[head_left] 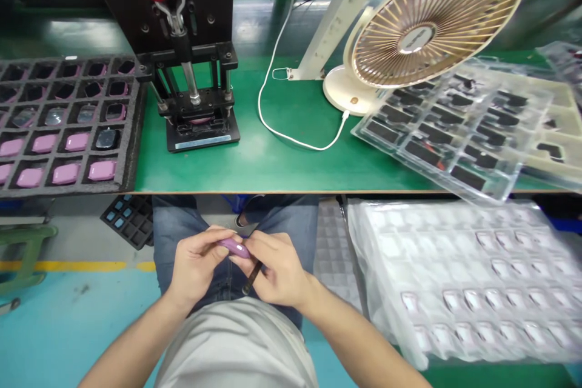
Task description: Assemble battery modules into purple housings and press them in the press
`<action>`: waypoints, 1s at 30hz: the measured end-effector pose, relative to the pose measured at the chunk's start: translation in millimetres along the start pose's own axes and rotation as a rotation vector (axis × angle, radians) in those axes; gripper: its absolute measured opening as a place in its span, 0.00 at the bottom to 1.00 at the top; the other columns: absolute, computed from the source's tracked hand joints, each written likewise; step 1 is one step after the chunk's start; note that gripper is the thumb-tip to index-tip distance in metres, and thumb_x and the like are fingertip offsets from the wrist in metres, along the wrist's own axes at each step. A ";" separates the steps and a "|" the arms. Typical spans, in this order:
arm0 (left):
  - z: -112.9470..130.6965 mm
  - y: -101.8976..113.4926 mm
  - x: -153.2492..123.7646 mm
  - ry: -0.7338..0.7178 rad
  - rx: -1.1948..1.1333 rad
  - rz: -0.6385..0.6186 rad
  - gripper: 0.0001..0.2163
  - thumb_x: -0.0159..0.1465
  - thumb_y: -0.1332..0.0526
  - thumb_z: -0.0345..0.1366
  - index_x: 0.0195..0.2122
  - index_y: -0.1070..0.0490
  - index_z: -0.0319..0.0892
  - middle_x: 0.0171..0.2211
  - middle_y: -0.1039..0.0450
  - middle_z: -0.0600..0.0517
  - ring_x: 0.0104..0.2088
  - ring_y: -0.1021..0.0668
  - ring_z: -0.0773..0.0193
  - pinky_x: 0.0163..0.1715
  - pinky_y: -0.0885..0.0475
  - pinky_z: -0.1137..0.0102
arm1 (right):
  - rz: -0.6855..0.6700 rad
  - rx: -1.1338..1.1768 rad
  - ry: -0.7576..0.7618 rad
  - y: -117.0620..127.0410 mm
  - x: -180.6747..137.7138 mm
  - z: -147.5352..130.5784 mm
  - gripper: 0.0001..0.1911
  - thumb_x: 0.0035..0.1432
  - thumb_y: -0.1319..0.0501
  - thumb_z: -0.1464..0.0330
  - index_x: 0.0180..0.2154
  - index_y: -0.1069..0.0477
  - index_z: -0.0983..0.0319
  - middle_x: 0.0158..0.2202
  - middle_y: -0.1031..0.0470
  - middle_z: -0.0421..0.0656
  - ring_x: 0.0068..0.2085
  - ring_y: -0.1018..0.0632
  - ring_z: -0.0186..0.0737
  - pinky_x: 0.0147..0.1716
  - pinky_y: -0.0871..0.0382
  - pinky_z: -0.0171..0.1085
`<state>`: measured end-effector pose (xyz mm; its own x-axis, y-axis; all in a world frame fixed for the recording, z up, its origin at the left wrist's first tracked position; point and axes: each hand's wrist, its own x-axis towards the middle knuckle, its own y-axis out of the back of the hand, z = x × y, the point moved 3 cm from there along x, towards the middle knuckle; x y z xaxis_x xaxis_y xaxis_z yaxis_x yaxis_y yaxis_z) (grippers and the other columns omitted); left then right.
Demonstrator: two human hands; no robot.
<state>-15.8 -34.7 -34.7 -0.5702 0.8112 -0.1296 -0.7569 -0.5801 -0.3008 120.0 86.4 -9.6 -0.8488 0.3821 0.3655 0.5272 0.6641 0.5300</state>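
Note:
Over my lap, both hands meet on a small pink casing. My left hand pinches its left end with curled fingers. My right hand grips its right end and also holds a thin dark stick-like tool that points down between the fingers. Both hands are below the front edge of the green table.
A black hand press with a red knob stands on the table. A dark foam tray of pink and dark casings lies at left. A beige fan, its white cable and clear trays of black parts are right. White trays sit lower right.

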 end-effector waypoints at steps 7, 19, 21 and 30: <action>12.6 -3.5 4.9 -0.055 0.194 0.007 0.13 0.68 0.27 0.36 0.53 0.14 0.52 0.47 0.13 0.47 0.47 0.13 0.56 0.52 0.18 0.64 | -0.103 0.386 -0.305 0.6 8.4 12.0 0.19 0.75 0.41 0.56 0.32 0.36 0.60 0.27 0.35 0.37 0.28 0.34 0.32 0.28 0.44 0.34; 52.6 -2.8 14.4 -0.924 0.839 -0.191 0.19 0.67 0.34 0.18 0.56 0.23 0.41 0.45 0.17 0.45 0.47 0.14 0.57 0.49 0.15 0.63 | -0.477 1.458 -0.981 -9.9 20.0 15.5 0.33 0.59 0.27 0.45 0.25 0.43 0.58 0.17 0.59 0.24 0.18 0.57 0.23 0.16 0.62 0.29; 50.7 1.2 11.3 -0.923 0.873 -0.192 0.18 0.68 0.33 0.20 0.57 0.24 0.42 0.46 0.17 0.45 0.47 0.14 0.57 0.48 0.15 0.62 | -0.496 1.327 -0.942 -9.6 23.8 13.3 0.34 0.58 0.30 0.40 0.26 0.44 0.57 0.17 0.59 0.24 0.18 0.57 0.23 0.16 0.60 0.29; 86.1 29.4 56.8 -0.956 1.128 -0.056 0.15 0.75 0.41 0.25 0.59 0.25 0.44 0.49 0.19 0.45 0.49 0.15 0.56 0.51 0.15 0.57 | 0.021 0.296 -0.391 59.0 137.7 -4.7 0.25 0.69 0.37 0.47 0.33 0.23 0.62 0.35 0.23 0.47 0.38 0.24 0.44 0.40 0.25 0.41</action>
<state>-97.9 -12.0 30.5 -0.1824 0.7386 0.6490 -0.3713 -0.6630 0.6501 34.5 175.2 75.6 -0.8198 0.5719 0.0293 0.5581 0.7864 0.2646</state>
